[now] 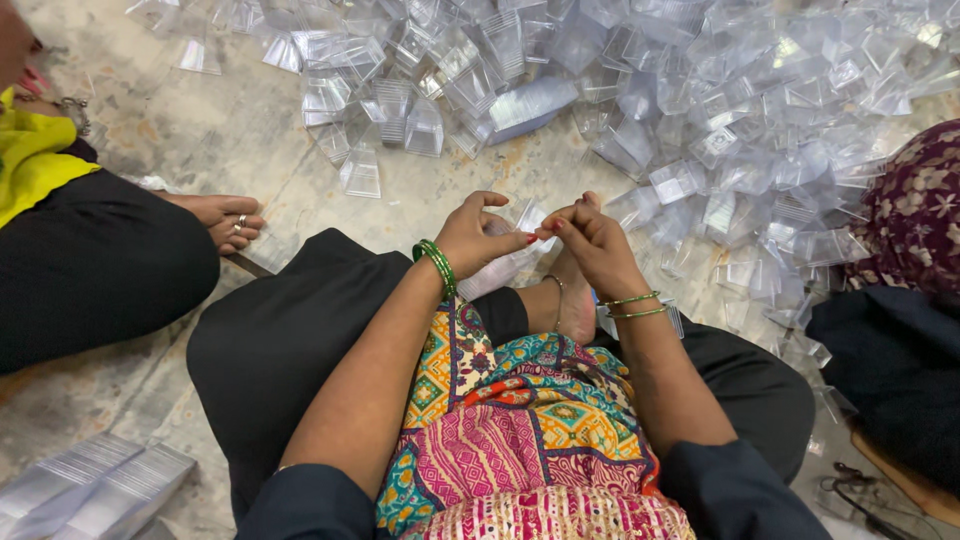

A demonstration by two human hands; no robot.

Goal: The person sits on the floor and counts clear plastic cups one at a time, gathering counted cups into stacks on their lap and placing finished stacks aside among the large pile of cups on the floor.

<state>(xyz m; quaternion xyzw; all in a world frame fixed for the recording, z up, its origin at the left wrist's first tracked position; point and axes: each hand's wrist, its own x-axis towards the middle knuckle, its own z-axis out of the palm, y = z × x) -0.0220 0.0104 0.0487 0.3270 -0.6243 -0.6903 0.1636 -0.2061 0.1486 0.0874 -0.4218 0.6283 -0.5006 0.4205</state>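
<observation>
- The left hand [478, 237], with green bangles at the wrist, is curled shut on a small clear plastic box piece [520, 245]; its red-nailed thumb presses the piece from above.
- The right hand [592, 240], wearing thin green bangles, meets the left at the fingertips and pinches the same clear piece from the other side, fingers closed on it.
- The piece sits between both hands, just above the person's bare foot [575, 300] and black-clothed lap.
- Beyond the hands, across the stone floor [230, 140], lies a large heap of loose clear plastic box pieces [700, 100], spreading past the right hand too.
- Well to the left of the left hand rests another person's bare foot with a toe ring [225, 218].
- Near the left elbow, low on the floor, lies a stack of flat clear plastic sheets [90, 490].
- To the right of the right hand sits a person in maroon floral cloth [915, 215].
</observation>
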